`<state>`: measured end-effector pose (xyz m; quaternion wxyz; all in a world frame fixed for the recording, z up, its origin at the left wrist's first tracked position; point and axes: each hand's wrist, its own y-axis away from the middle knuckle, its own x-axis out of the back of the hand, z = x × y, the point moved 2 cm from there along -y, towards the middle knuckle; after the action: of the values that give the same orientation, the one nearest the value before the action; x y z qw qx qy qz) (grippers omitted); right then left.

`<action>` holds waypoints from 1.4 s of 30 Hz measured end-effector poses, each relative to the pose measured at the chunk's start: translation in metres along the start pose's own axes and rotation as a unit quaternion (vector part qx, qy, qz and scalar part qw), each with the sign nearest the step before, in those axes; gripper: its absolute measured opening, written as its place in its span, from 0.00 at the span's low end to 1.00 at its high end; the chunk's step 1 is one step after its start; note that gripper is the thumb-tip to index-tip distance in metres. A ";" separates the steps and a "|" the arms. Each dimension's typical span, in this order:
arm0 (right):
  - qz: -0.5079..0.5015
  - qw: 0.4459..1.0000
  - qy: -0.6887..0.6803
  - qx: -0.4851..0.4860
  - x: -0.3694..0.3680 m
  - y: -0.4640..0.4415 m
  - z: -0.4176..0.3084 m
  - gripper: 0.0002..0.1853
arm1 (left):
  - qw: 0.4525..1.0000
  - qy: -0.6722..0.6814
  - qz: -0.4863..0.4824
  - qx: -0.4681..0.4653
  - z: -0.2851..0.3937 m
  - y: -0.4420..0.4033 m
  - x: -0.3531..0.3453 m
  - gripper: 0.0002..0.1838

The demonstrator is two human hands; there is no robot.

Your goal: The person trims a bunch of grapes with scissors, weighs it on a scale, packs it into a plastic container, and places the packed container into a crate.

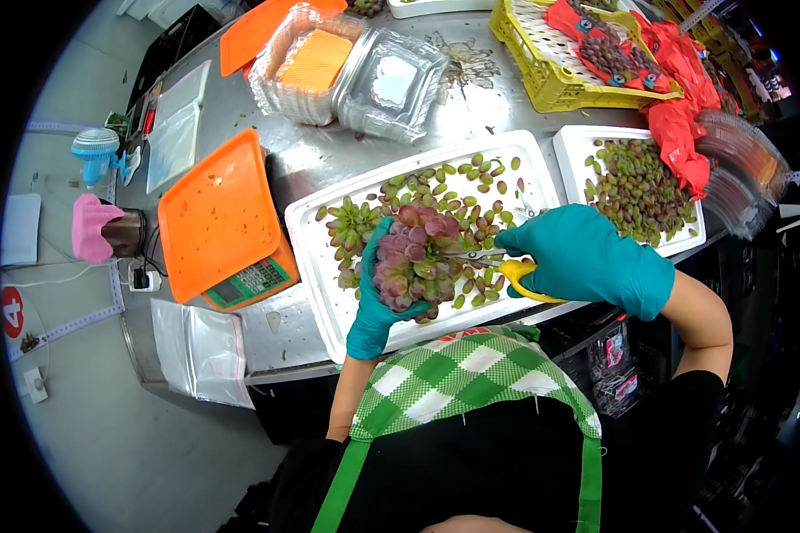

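Note:
My left hand (375, 306), in a teal glove, is closed around a bunch of reddish-purple grapes (413, 258) above a white foam tray (542, 169). Yellow-handled scissors (517, 274) are in my gloved right hand (587, 253), their blades pointing left at the side of the bunch. Whether the blades touch a stem cannot be made out. Loose green and red grapes (478, 178) lie scattered in the tray beneath and behind the bunch. At the tray's left, a greener cluster (354, 222) sits just beyond my left hand.
Right of the tray stands a second foam tray (571, 138) with many loose grapes. An orange scale (218, 218) and plastic bags (200, 351) are on the left. Clear plastic boxes (391, 84) and a yellow crate (542, 93) with bagged grapes stand behind.

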<state>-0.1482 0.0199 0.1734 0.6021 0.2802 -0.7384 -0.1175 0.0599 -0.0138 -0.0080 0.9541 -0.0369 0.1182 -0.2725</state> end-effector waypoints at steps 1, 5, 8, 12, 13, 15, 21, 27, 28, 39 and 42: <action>-0.006 1.000 0.000 0.001 0.002 -0.001 -0.001 0.19 | 1.000 0.008 -0.011 0.011 -0.005 0.000 0.003 0.58; -0.032 0.999 -0.009 -0.010 0.009 -0.003 -0.005 0.18 | 1.000 -0.001 -0.009 0.011 -0.007 -0.001 0.003 0.57; -0.012 0.999 -0.034 -0.009 0.008 -0.004 -0.005 0.18 | 1.000 0.002 -0.005 0.011 -0.002 -0.001 0.000 0.57; 0.005 1.000 -0.023 0.005 0.003 -0.006 -0.002 0.17 | 0.999 0.024 0.000 0.025 -0.001 -0.001 -0.001 0.55; 0.005 1.000 -0.020 0.005 0.002 -0.007 -0.001 0.17 | 0.999 0.036 0.003 0.034 0.000 -0.001 0.000 0.55; 0.006 1.000 -0.008 -0.003 0.001 -0.007 -0.001 0.16 | 0.997 0.060 0.010 0.050 -0.001 0.001 0.001 0.54; 0.049 0.997 -0.047 -0.027 0.000 -0.003 -0.002 0.15 | 0.974 0.187 0.043 0.123 -0.007 0.011 0.002 0.52; 0.041 0.995 -0.085 -0.027 -0.023 -0.011 -0.001 0.20 | 0.942 0.282 0.071 0.170 -0.012 0.022 0.004 0.51; 0.037 0.995 -0.084 -0.027 -0.025 -0.011 -0.001 0.21 | 0.938 0.290 0.074 0.175 -0.012 0.023 0.005 0.50; 0.072 0.992 -0.102 -0.009 -0.029 -0.009 0.000 0.20 | 0.906 0.351 0.099 0.215 -0.018 0.037 0.005 0.47; 0.061 0.991 -0.114 -0.026 -0.026 -0.008 -0.001 0.21 | 0.900 0.358 0.108 0.225 -0.020 0.042 0.006 0.46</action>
<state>-0.1418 0.0284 0.1481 0.5269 0.2036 -0.8148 -0.1303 0.0813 0.0181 -0.0338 0.8543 0.2912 0.3903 -0.1819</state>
